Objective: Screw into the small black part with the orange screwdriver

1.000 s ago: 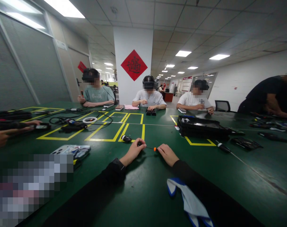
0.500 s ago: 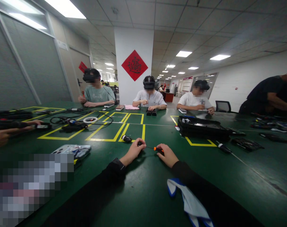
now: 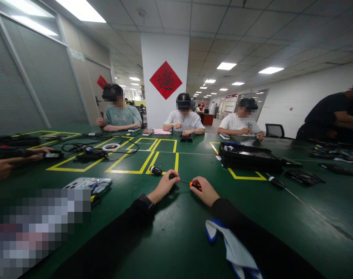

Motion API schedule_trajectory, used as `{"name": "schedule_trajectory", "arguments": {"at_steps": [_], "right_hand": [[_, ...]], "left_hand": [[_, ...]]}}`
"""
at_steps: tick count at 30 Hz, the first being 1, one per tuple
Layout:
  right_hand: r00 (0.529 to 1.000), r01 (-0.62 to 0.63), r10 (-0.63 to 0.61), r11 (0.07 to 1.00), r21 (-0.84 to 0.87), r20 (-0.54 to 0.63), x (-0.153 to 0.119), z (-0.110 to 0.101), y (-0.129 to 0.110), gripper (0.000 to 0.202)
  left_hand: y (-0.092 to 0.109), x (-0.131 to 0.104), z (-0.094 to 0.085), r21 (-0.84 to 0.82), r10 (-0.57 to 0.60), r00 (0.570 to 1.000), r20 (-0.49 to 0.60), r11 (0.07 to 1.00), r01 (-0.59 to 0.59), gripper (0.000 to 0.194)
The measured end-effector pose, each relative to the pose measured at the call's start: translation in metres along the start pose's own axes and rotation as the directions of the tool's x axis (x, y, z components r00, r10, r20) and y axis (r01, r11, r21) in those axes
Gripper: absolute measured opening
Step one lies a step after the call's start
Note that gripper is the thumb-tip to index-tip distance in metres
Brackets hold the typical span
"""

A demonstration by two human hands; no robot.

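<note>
My right hand (image 3: pixel 204 190) is closed around the orange and black handle of a screwdriver (image 3: pixel 195 186). The thin shaft points left, its tip reaching my left hand (image 3: pixel 166 186). Between the thumb and fingers of that hand is a small dark part (image 3: pixel 172 176), mostly covered, so its kind is not clear. Both hands are just above the green table (image 3: pixel 176 236), near its middle. A black and white cylindrical object (image 3: pixel 155 170) lies just beyond my left hand. Nearer me, below the right wrist, rests a white cloth piece with blue edging (image 3: pixel 230 244).
Black trays (image 3: pixel 248 157) are stacked at the right, beside a black cylinder with a white end (image 3: pixel 275 181). A clear bag of parts (image 3: pixel 89 185) lies left; cables and a white coil (image 3: pixel 111 147) are beyond it. Several people sit or stand around the table.
The fingers of my right hand have shifted on the screwdriver handle, and the orange part looks turned. My left hand stays in place with the small dark part.
</note>
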State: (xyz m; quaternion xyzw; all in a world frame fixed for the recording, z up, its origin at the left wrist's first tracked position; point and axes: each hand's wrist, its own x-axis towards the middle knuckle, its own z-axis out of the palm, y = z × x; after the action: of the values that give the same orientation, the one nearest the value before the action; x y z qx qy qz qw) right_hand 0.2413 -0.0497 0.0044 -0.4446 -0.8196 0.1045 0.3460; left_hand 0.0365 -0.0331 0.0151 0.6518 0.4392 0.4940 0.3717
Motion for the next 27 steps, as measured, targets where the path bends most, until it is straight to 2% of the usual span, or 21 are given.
{"name": "schedule_trajectory", "arguments": {"at_steps": [4,8,12,18,22,27], "right_hand": [[1.000,-0.002,0.001,1.000,-0.018,-0.009,0.001,0.001,0.001,0.020],[0.999,0.032,-0.032,0.999,-0.010,-0.029,0.001,0.000,0.000,0.011],[0.999,0.012,-0.011,1.000,0.013,-0.042,0.001,0.000,-0.002,0.016],[0.999,-0.028,0.028,1.000,-0.011,-0.015,0.002,0.001,0.002,0.019],[1.000,-0.012,0.012,1.000,-0.005,0.000,0.001,0.001,0.002,0.012],[0.999,-0.033,0.033,0.999,0.001,0.006,0.000,0.000,-0.003,0.020]], "left_hand": [[-0.004,0.001,0.001,-0.002,-0.002,1.000,0.001,1.000,0.002,0.016],[-0.010,0.003,0.002,0.001,0.014,1.000,-0.014,1.000,-0.014,0.020],[-0.012,0.003,0.002,0.006,-0.004,1.000,-0.010,1.000,0.004,0.020],[-0.005,0.000,0.001,0.007,-0.010,1.000,-0.019,1.000,0.011,0.016],[0.003,-0.002,0.001,0.020,-0.040,0.999,-0.027,0.999,0.041,0.017],[0.005,-0.002,0.000,0.034,-0.041,0.999,-0.019,0.999,0.041,0.016]]}}
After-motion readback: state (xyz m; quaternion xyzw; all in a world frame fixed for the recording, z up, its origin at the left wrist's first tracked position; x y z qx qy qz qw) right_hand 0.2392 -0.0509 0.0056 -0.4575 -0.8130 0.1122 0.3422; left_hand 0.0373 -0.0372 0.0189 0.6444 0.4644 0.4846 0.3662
